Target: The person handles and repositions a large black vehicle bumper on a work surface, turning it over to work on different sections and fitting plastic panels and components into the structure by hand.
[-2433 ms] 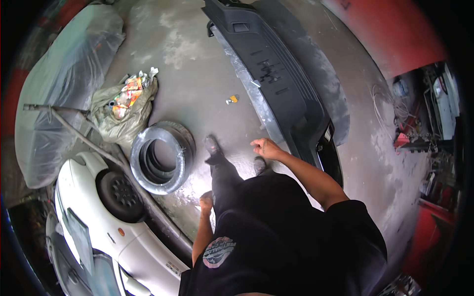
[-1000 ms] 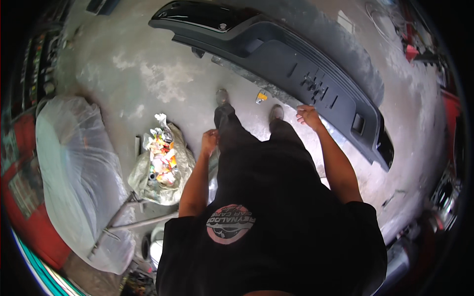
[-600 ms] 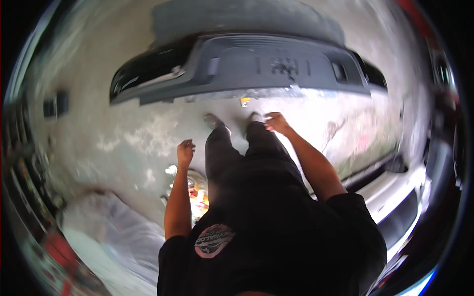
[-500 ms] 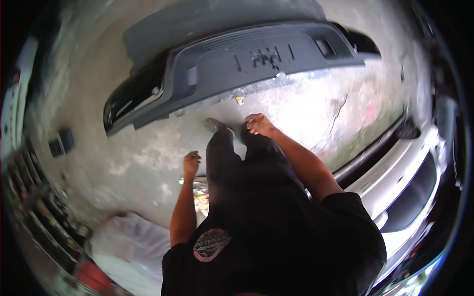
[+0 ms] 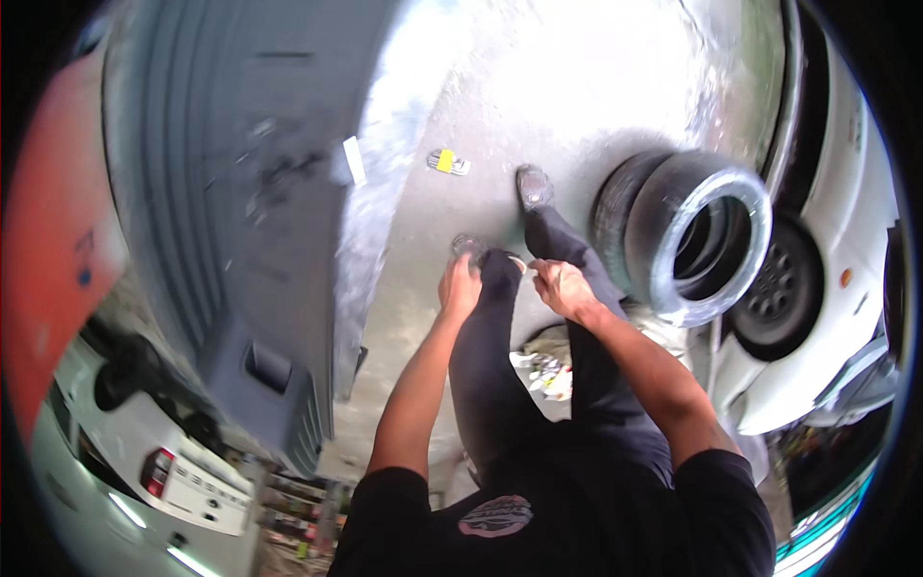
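Note:
Both my bare hands hang before my dark trousers. My left hand [image 5: 461, 286] is over the left leg near the knee, back uppermost; blur and the hand itself hide its fingers. Beside the right thigh, my right hand [image 5: 565, 287] has its fingers curled in; whatever they hold, if anything, stays hidden. Along the left lies a large grey plastic bumper [image 5: 207, 192], ribbed, with a square recess at its near end. On the floor ahead sits a small pale piece with a yellow patch [image 5: 445, 161]. Neither hand touches the bumper or that piece.
Two tyres [image 5: 750, 207] stand on edge at my right, beside a white car [image 5: 817, 327]. An orange-red panel [image 5: 67, 231] is at far left, with a white vehicle [image 5: 154, 438] below it. Crumpled, colourful litter [image 5: 550, 375] shows between my legs.
I have turned right and stepped along the floor. The bumper has swung from ahead to my left, and the tyres have come into view. My hands are closer together.

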The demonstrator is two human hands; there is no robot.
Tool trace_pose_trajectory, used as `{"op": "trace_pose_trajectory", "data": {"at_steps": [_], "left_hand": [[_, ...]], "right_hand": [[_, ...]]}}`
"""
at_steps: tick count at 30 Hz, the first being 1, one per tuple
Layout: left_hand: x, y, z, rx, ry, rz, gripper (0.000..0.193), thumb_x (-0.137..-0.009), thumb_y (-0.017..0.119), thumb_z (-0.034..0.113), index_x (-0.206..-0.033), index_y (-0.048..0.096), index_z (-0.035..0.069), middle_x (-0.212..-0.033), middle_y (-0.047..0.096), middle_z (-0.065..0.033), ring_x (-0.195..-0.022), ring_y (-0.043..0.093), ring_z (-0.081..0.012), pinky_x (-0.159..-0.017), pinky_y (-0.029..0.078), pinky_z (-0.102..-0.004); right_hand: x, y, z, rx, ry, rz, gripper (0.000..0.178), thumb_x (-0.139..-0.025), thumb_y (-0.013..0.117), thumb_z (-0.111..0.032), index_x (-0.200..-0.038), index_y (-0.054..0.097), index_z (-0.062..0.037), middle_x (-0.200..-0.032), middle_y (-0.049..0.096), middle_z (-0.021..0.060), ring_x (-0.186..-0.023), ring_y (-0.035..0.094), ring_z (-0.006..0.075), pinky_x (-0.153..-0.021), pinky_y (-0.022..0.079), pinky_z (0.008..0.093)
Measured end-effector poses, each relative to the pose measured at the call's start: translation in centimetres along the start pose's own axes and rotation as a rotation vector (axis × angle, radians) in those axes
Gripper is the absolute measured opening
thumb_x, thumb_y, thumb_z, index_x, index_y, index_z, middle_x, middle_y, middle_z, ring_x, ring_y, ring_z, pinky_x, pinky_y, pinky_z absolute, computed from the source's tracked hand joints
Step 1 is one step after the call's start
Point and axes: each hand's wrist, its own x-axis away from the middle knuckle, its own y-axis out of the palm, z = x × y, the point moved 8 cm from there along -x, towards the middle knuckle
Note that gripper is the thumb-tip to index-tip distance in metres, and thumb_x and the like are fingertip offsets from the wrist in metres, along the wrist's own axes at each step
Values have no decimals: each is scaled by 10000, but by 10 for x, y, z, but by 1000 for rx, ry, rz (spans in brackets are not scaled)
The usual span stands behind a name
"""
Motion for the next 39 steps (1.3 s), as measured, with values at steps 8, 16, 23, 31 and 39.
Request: {"op": "trace_pose_trajectory", "data": {"at_steps": [8, 16, 23, 31, 39], "left_hand": [[-284, 106, -29, -606, 287, 110, 708, -871, 598, 82, -1543, 384, 138, -1615, 270, -212, -1491, 246, -435, -1125, 330, -653], [-321, 113, -89, -682, 119, 114, 211, -904, 577, 127, -1077, 692, 95, -1210, 659, -152, -1131, 637, -361, -860, 537, -476], [-44, 132, -65, 338, 13, 64, 217, -857, 608, 69, -1071, 626, 41, -1055, 666, -222, -1026, 641, -422, -868, 510, -523], [260, -75, 6, 706, 77, 291, 215, -949, 648, 173, -1087, 620, 11, -957, 687, -196, -799, 691, -344, -696, 525, -449], [363, -172, -82, 1387, 103, 552, 283, -1002, 624, 148, -1266, 586, 50, -963, 679, -48, -713, 619, -105, -578, 515, -261]], "right_hand": [[0, 16, 30, -415, 21, 29, 340, -878, 686, -102, -1204, 643, -16, -892, 676, 182, -785, 678, 380, -713, 567, 460], [7, 14, 44, -450, 134, -20, 333, -898, 678, -74, -1223, 643, -11, -948, 672, 186, -841, 683, 369, -754, 549, 438], [49, 85, 45, -464, 226, 100, 577, -934, 681, -216, -1449, 473, -60, -1182, 654, 199, -937, 677, 278, -820, 554, 385], [139, 57, -152, -807, 30, -290, 307, -974, 677, -266, -1188, 607, -58, -1086, 684, 73, -942, 670, 186, -697, 604, 341], [104, -17, -394, -763, -245, -79, 340, -970, 660, -298, -1155, 623, -16, -1057, 693, 115, -834, 687, 179, -571, 577, 300]]}}
